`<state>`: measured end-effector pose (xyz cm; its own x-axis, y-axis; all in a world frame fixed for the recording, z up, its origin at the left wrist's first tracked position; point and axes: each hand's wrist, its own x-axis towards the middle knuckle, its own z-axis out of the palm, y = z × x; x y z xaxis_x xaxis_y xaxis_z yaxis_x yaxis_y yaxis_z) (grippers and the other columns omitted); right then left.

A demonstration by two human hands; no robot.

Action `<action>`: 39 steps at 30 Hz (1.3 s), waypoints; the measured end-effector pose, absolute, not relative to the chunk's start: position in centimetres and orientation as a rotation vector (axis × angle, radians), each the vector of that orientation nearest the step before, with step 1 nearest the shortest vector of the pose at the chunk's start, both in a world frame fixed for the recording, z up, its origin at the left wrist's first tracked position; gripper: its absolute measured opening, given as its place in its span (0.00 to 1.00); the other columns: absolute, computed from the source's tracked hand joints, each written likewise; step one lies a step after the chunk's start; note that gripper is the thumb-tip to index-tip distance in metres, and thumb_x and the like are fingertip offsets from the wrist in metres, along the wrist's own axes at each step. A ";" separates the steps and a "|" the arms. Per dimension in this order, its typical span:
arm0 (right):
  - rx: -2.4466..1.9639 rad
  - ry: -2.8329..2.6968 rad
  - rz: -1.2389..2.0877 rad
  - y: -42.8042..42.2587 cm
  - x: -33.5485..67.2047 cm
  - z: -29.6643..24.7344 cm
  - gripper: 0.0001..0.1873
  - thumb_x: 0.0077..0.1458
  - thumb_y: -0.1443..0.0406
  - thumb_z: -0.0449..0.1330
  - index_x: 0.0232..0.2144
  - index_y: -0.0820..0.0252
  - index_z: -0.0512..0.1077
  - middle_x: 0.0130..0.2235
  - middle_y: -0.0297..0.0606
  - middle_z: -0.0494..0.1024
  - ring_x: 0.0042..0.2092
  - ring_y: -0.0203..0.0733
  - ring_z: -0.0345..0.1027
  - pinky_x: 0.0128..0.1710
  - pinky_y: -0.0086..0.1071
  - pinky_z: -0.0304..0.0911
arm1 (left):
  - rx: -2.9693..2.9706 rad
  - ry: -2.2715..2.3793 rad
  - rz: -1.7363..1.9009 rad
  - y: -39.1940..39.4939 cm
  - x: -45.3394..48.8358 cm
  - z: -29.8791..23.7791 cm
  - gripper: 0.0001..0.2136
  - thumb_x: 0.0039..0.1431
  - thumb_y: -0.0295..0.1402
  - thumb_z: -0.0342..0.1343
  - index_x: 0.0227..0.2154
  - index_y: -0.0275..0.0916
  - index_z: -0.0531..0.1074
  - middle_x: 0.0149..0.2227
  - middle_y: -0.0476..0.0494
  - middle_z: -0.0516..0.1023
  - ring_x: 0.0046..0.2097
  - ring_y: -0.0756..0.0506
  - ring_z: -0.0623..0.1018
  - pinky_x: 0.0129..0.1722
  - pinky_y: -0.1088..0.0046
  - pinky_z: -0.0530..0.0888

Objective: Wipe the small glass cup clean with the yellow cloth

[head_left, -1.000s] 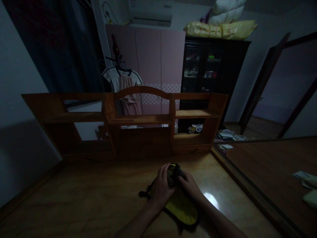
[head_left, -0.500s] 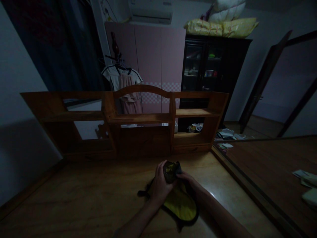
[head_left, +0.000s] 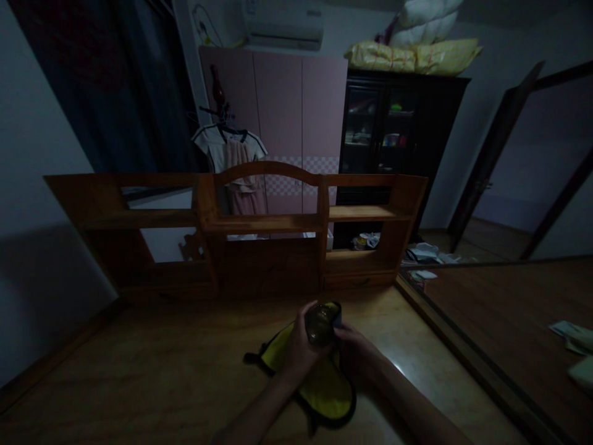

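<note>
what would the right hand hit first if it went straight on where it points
The right hand would likely meet the shiny, dark rounded object in the left hand, perhaps through the yellow, black-edged cloth; depth is unclear.

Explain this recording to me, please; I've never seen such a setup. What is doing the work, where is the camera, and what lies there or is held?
There is no machine: these are a person's two bare hands. The single camera is worn on the head, looking forward and down. The left hand holds a dark, glossy, rounded object; the right hand is at its right side, its exact grip too dim to tell. Beneath the hands, a yellow, dark-edged piece, apparently fabric, lies on a light-brown, wood-look surface. Beyond stands a brown wooden shelf unit with an arched middle.
</note>
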<state>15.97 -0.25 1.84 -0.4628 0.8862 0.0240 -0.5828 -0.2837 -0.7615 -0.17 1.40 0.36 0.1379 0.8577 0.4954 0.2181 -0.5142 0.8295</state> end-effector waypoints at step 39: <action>-1.076 -1.235 1.180 0.8 17.0 1.6 0.25 0.54 0.46 0.57 0.38 0.62 0.76 0.38 0.39 0.78 0.43 0.49 0.68 0.44 0.37 0.62 | 2.191 1.121 1.412 0.9 -0.3 -0.1 0.38 0.47 0.37 0.67 0.59 0.42 0.55 0.57 0.37 0.66 0.58 0.39 0.69 0.57 0.56 0.67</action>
<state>17.04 0.82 1.60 -0.0261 0.9942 0.1044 -0.0595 0.1027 -0.9929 -0.26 0.94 -0.15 0.2113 0.7452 0.6325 0.4473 -0.6490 0.6153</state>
